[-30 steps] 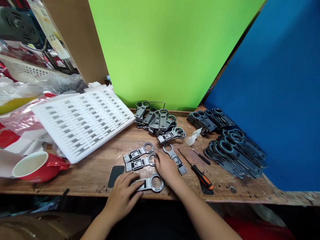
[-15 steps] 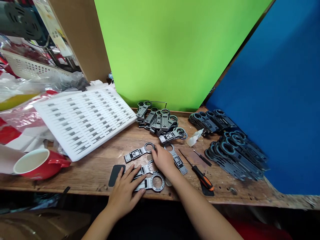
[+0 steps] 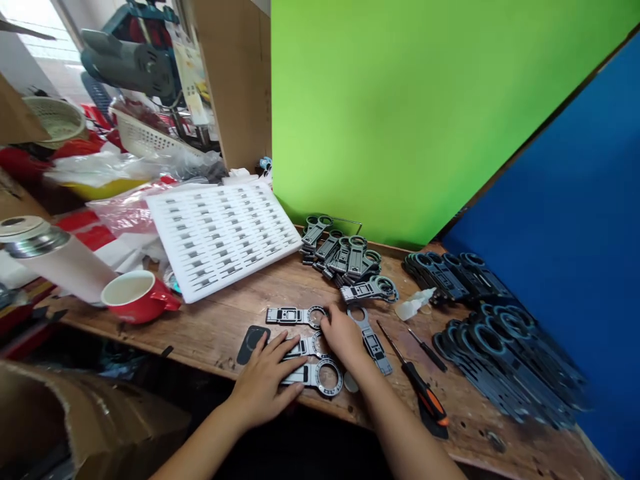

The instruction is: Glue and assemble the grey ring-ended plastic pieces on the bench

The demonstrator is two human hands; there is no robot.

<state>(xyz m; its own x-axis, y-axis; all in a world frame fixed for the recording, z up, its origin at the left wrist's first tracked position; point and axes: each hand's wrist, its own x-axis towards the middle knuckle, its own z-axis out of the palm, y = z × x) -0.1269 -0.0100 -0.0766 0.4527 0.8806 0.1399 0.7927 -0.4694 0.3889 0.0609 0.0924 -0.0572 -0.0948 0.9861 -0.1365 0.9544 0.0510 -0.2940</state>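
Note:
My left hand (image 3: 265, 383) lies with fingers spread over the left ends of two grey ring-ended plates, a middle plate (image 3: 321, 344) and a front plate (image 3: 329, 377). My right hand (image 3: 345, 337) has its fingers closed at the ring of the back ring-ended plate (image 3: 287, 315); the fingertips are partly hidden. The three plates lie in a row, rings to the right. Another ring-ended plate (image 3: 374, 347) lies slanted beside my right wrist. A dark rounded pad (image 3: 253, 343) sits left of my left fingers. A small round disc (image 3: 351, 382) lies under my right forearm.
Ring-ended plates are heaped at the back (image 3: 343, 253) and stacked at right (image 3: 500, 340). Screwdrivers, one orange-handled (image 3: 425, 393) and one small (image 3: 427, 349), lie right of my arm near a small bottle (image 3: 414, 305). A white tray (image 3: 225, 233), red mug (image 3: 137, 298) and flask (image 3: 75, 260) stand left.
The view has swung left and tilted. The back plate has turned to lie more nearly parallel with the other two, my right hand staying at its ring. My left hand keeps its place.

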